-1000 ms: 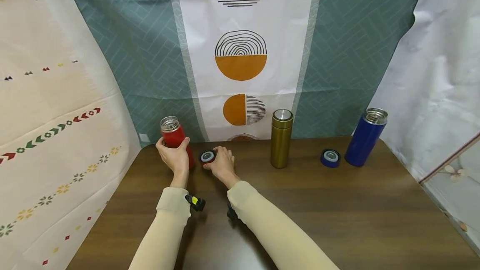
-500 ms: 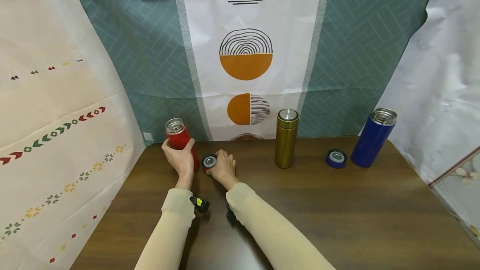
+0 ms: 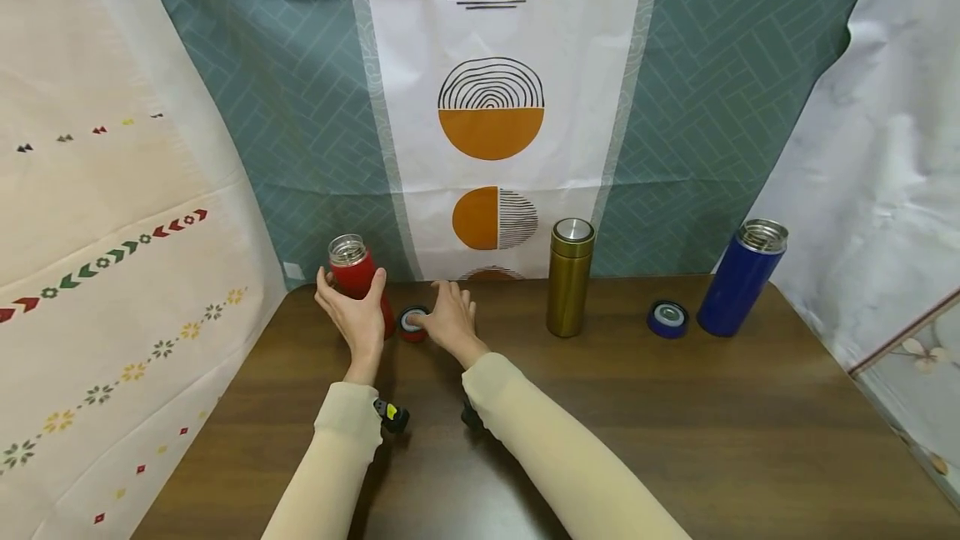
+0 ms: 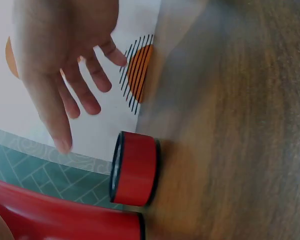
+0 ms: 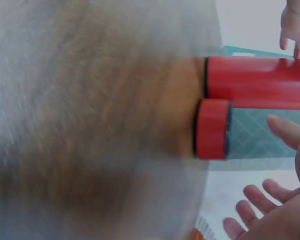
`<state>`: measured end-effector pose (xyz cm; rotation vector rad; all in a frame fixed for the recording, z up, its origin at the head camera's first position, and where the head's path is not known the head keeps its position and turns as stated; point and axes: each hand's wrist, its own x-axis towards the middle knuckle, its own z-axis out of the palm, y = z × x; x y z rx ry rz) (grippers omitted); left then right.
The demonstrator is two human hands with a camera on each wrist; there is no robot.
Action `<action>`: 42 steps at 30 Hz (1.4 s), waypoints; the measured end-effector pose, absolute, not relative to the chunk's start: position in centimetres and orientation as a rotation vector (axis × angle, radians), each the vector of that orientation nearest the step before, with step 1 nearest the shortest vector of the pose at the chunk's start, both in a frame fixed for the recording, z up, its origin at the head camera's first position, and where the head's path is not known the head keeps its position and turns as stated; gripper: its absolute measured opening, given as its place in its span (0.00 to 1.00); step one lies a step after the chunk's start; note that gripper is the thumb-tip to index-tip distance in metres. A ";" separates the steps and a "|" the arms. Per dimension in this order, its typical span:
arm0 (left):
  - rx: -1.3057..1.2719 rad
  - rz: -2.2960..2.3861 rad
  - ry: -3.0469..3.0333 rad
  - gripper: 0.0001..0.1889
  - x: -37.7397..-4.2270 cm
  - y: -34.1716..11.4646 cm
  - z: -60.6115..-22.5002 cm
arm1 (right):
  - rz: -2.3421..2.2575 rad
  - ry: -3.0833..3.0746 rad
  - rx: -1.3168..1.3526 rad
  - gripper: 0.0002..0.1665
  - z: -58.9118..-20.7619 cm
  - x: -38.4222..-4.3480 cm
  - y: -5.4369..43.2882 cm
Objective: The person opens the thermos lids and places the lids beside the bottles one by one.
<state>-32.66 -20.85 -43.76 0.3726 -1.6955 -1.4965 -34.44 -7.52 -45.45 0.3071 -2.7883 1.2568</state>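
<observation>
A red thermos bottle (image 3: 352,275), its steel mouth uncovered, stands at the table's back left. My left hand (image 3: 358,319) is right at its near side, thumb and fingers spread loosely about the body. Beside the bottle's base a red lid (image 4: 135,169) lies inside up on the table. My right hand (image 3: 452,323) is just right of and above the lid, fingers spread and off it; the left wrist view shows a gap between this hand and the lid. In the right wrist view the bottle (image 5: 255,82) and the lid (image 5: 212,129) stand side by side.
A gold thermos (image 3: 570,282) with its lid on stands at the back middle. To the right are a blue lid (image 3: 667,319), inside up, and an uncovered blue thermos (image 3: 738,286). Curtains hang behind the brown table (image 3: 675,423) and along its sides.
My right hand has let go of the red lid and lifted slightly, fingers spreading. My left hand's fingers and thumb have loosened from the red bottle. The bottles stay where they were.
</observation>
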 end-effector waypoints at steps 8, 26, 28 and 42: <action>0.293 -1.431 -1.651 0.40 -32.1 -20.9 -42.6 | 1.303 -2.748 0.436 0.42 -43.0 -33.9 -4.7; -0.151 -1.403 -1.607 0.20 -27.3 -15.5 -36.5 | 1.314 -2.452 0.817 0.36 -38.4 -31.6 1.5; -0.173 -1.385 -1.639 0.19 -27.8 -15.5 -37.3 | 1.291 -2.428 0.834 0.35 -38.2 -31.3 2.1; -0.385 -1.392 -1.787 0.17 -27.8 -12.9 -37.1 | 1.188 -2.239 0.871 0.31 -36.7 -28.7 7.8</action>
